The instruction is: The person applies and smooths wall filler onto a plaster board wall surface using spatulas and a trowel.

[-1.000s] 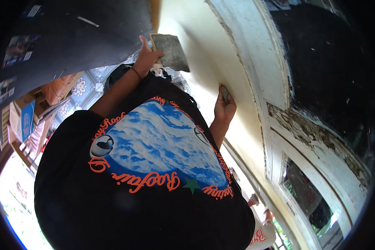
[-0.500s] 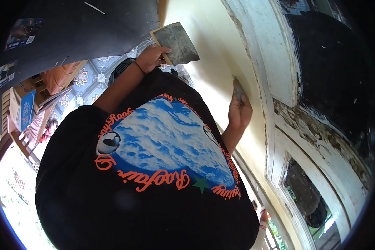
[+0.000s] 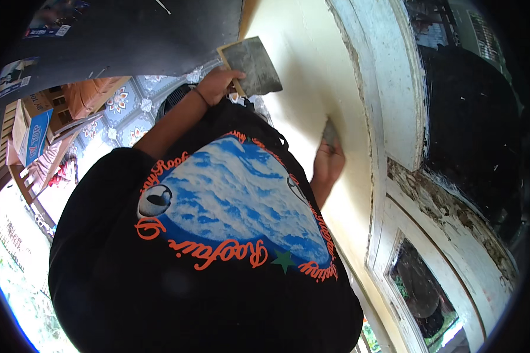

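My left hand (image 3: 217, 83) is closed round the pale yellow edge of a flat rectangular putty board (image 3: 254, 66), its thumb over the near face. Grey smears cover the board, which I hold up beside the wall. Lower and to the right, my right hand (image 3: 328, 163) grips a small putty knife (image 3: 330, 133). The knife's grey blade points up and lies at the cream wall (image 3: 300, 88); whether it presses on the surface I cannot tell. The knife's handle is hidden in my fingers.
A door frame (image 3: 388, 88) with peeling white paint and dark glass panes runs along the right. A large black panel (image 3: 129, 41) stands at upper left. Cardboard boxes (image 3: 34, 132) sit on a wooden rack above patterned floor tiles (image 3: 147, 105). My black printed shirt (image 3: 218, 312) fills the middle.
My right hand with the putty knife has moved left and slightly down along the wall. The left hand still holds the putty board in nearly the same place. The view has shifted a little.
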### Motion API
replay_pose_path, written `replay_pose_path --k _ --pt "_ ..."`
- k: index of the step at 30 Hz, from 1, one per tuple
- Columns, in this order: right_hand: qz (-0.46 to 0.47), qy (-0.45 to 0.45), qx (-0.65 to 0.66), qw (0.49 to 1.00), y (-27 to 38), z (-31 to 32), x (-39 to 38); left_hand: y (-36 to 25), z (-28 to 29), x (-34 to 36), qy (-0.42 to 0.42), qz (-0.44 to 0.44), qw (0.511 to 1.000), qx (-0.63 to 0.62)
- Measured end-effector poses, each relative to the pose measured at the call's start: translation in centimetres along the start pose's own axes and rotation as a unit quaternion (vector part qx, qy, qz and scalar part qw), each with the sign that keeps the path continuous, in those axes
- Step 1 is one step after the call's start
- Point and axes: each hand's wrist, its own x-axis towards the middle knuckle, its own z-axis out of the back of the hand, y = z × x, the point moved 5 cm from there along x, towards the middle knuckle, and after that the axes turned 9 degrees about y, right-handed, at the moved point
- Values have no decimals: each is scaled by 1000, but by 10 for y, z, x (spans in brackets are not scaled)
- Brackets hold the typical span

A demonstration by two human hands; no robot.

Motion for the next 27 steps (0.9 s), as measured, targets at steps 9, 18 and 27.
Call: replay_pose_path --k 9,18,27 --pt "-41 -36 -52 997 -50 112 99 -32 -34 -9 -10 12 1000 19" --pt "-65 74 35 995 -16 -20 19 -34 -16 -10 -31 -4 999 -25" --pt "-48 20 -33 998 -73 75 110 -52 -20 -15 -36 -19 999 6"
